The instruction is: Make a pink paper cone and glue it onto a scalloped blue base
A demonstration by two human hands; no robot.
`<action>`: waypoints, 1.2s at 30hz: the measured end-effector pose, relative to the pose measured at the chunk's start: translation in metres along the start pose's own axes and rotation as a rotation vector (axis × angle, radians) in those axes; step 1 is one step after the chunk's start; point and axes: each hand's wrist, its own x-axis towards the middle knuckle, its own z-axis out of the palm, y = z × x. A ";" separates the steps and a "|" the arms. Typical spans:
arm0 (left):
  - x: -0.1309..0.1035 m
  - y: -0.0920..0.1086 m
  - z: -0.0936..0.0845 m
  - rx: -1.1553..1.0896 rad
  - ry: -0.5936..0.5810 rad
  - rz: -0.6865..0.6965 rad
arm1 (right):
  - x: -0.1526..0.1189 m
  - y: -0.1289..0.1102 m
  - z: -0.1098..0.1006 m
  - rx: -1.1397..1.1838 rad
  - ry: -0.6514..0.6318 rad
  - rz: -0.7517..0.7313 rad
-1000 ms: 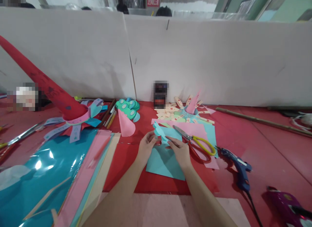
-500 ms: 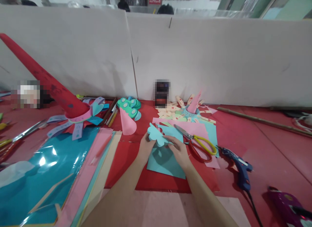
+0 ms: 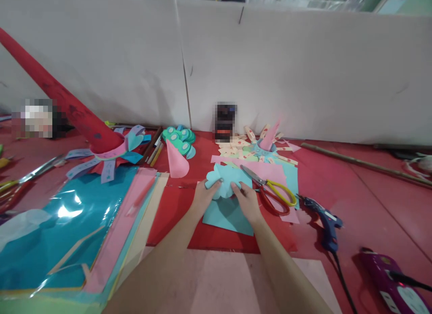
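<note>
The two hands are in the middle, both mostly closed. The left hand point(image 3: 204, 196) pinches one side of a wavy blue paper point(image 3: 225, 179), and the right hand point(image 3: 248, 199) pinches the other side. Both thumbs press on top of it. The wavy paper is held up over a flat blue sheet point(image 3: 229, 218), which lies on the red counter point(image 3: 361, 201).

Just to the right are scissors point(image 3: 262, 182) with one yellow handle and one red handle. They lie partly on pink paper point(image 3: 275, 171). Next comes a dark blue glue gun point(image 3: 326, 222), and past it, toward the right edge of the counter, a purple box point(image 3: 384, 275).

Toward the far edge, a pink cone point(image 3: 177, 162) stands by a pile of green shapes point(image 3: 180, 141). Cream paper bits point(image 3: 232, 147) lie near a small pink pointy thing point(image 3: 270, 141) with petals around it. A white board point(image 3: 297, 75) stands along the far edge.

Toward the left edge, a long red cone point(image 3: 76, 109) leans left, and near it is a shiny blue sheet point(image 3: 84, 219).
</note>
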 end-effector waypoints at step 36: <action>0.008 -0.010 -0.003 -0.222 -0.010 0.069 | 0.007 0.008 -0.004 0.200 0.136 0.099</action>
